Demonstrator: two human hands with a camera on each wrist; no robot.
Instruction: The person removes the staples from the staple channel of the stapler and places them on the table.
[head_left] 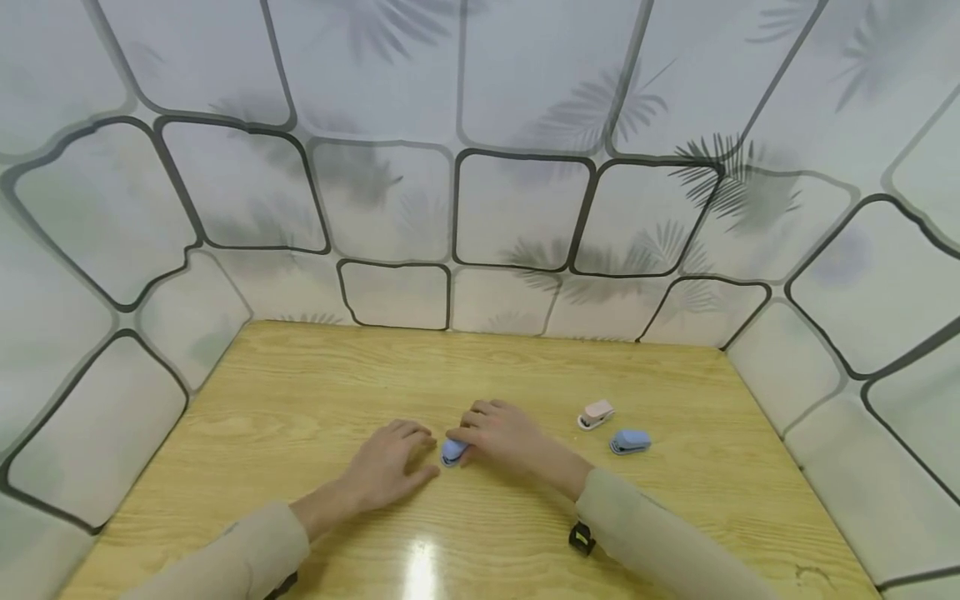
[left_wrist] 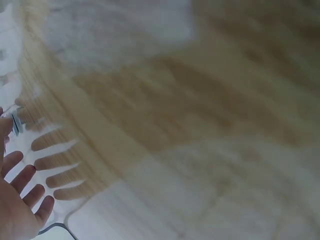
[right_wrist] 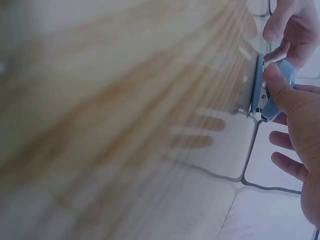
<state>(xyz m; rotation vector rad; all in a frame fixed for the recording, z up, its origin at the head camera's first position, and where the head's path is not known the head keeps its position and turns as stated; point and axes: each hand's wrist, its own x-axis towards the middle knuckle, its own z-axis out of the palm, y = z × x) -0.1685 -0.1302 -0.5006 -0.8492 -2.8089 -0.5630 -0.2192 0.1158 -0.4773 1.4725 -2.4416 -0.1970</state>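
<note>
My right hand (head_left: 501,433) grips a small blue stapler (head_left: 452,452) low at the table, near its middle. In the right wrist view the thumb of the right hand (right_wrist: 307,120) lies along the side of the stapler (right_wrist: 285,80), its other fingers spread behind. Just left of the stapler, my left hand (head_left: 386,467) holds nothing, its fingers and thumb apart and pointing toward it. The left wrist view shows the left hand (left_wrist: 17,205) with loosely spread fingers, and part of the stapler (left_wrist: 17,122) beyond it.
To the right on the wooden table (head_left: 337,375) lie a pale pink stapler (head_left: 597,413) and, nearer me, a second blue stapler (head_left: 631,441). Patterned white panels (head_left: 517,208) enclose the table at the back and both sides.
</note>
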